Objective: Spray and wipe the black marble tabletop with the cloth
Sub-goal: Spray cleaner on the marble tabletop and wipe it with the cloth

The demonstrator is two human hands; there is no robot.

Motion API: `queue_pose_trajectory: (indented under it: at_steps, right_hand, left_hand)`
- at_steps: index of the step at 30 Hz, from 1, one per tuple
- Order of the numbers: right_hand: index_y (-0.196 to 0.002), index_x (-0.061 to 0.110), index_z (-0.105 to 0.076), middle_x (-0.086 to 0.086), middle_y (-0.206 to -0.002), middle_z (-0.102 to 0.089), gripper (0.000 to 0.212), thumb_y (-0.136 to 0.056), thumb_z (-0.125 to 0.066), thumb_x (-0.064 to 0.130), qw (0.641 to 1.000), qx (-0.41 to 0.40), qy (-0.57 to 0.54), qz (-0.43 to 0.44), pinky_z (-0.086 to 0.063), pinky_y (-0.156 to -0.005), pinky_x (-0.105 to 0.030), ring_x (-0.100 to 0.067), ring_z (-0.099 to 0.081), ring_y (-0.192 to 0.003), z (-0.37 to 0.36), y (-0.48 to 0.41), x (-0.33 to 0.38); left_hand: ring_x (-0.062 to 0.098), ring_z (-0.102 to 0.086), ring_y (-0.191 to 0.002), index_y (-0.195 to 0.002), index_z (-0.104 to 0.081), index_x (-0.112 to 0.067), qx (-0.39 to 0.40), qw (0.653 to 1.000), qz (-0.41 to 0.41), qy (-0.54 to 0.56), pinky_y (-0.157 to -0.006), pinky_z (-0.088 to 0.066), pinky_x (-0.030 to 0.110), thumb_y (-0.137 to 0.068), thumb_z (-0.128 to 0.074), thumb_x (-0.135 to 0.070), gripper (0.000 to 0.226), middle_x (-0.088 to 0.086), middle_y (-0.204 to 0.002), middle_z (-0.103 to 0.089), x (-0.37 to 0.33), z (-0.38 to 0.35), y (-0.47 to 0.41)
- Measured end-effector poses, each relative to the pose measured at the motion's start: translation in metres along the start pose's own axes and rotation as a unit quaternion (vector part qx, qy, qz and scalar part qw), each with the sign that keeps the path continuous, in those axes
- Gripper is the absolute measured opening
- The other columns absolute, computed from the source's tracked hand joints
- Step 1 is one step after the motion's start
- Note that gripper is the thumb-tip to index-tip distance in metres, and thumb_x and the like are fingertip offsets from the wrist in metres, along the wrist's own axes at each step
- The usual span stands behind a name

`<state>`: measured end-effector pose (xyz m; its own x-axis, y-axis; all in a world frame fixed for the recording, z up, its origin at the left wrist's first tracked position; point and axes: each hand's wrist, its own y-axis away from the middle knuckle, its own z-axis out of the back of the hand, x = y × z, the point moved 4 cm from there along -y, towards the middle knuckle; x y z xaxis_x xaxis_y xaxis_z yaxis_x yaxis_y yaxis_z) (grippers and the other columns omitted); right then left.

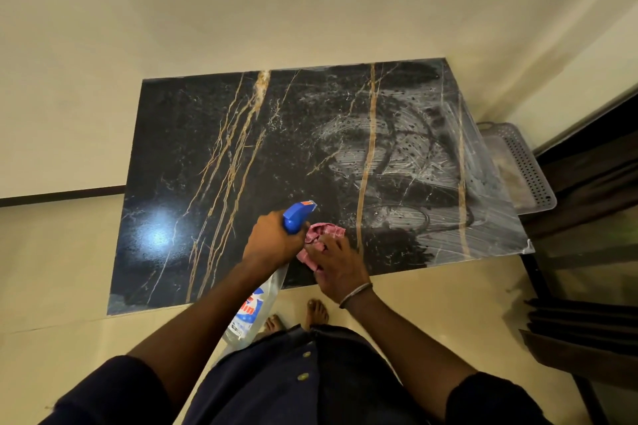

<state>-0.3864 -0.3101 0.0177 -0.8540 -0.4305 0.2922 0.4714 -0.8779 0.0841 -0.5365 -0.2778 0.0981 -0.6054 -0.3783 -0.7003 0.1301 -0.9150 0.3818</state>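
- Black marble desk (pixel 214 155) w/ gold veins; R half smeared w/ whitish wet streaks, L half dry, one bright light glare near L front.
- Left hand (pixel 272 240): grip wrapped tight round neck of spray bottle (pixel 255 307), blue nozzle pointing out over desk, clear body hanging past front edge.
- Right hand (pixel 340 267): grip closed on bunched pink cloth (pixel 322 238), at front edge, touching bottle hand; probably pressed to desk, hard to tell.
- Perforated plastic basket (pixel 528 166) just beyond R edge.

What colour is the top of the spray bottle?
Blue, with a small orange nozzle tip, on the spray bottle in the left hand. Head view.
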Motion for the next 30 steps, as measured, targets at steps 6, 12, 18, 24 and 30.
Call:
queue_pose_trajectory:
  at_steps: [6,12,18,24,30]
  right_hand:
    - [-0.129,0.027,-0.058,-0.013,-0.128,-0.055,0.053,-0.078,-0.042,0.031,0.987,-0.03,0.028,-0.154,-0.05,-0.092,-0.05,-0.041,-0.047,-0.117,0.025,0.005,-0.096]
    - [-0.13,0.018,-0.059,-0.017,-0.133,-0.051,0.048,-0.082,-0.063,0.022,0.942,-0.072,0.01,-0.328,-0.047,-0.089,-0.051,-0.044,-0.039,-0.123,0.035,0.014,-0.123]
    - [-0.129,0.025,-0.057,-0.015,-0.135,-0.05,0.048,-0.081,-0.059,0.023,0.973,-0.029,-0.005,-0.228,-0.048,-0.094,-0.051,-0.046,-0.041,-0.121,0.015,-0.03,-0.042]
    - [-0.132,0.034,-0.044,-0.006,-0.144,-0.039,0.047,-0.087,-0.055,0.027,0.992,0.059,-0.004,-0.111,-0.054,-0.086,-0.043,-0.034,-0.037,-0.129,-0.002,-0.045,0.016]
    - [-0.139,0.032,-0.046,-0.007,-0.146,-0.038,0.052,-0.088,-0.051,0.022,0.973,0.011,-0.001,-0.231,-0.044,-0.101,-0.048,-0.036,-0.029,-0.134,0.022,-0.019,-0.051]
  left_hand:
    - [0.011,-0.062,-0.076,-0.097,-0.053,-0.023,0.015,1.0,0.022,-0.003,-0.074,-0.052,0.029,-0.087,-0.065,-0.03,0.017,-0.004,-0.08,-0.06,0.004,0.014,-0.003]
    - [0.013,-0.061,-0.078,-0.105,-0.055,-0.016,0.008,0.999,0.032,0.001,-0.074,-0.049,0.027,-0.087,-0.065,-0.029,0.024,0.002,-0.086,-0.061,0.008,0.029,-0.002]
    - [0.013,-0.063,-0.076,-0.101,-0.056,-0.018,0.015,1.0,0.018,0.006,-0.074,-0.053,0.029,-0.087,-0.066,-0.029,0.021,0.0,-0.08,-0.061,0.014,0.035,-0.002]
    - [0.018,-0.064,-0.078,-0.1,-0.058,-0.016,0.016,1.0,0.001,-0.002,-0.078,-0.055,0.034,-0.085,-0.068,-0.024,0.02,0.005,-0.082,-0.064,0.019,0.037,-0.001]
    - [0.013,-0.061,-0.078,-0.099,-0.056,-0.018,0.03,0.999,-0.009,0.002,-0.076,-0.05,0.028,-0.087,-0.065,-0.027,0.018,0.0,-0.083,-0.061,0.014,0.036,-0.002]
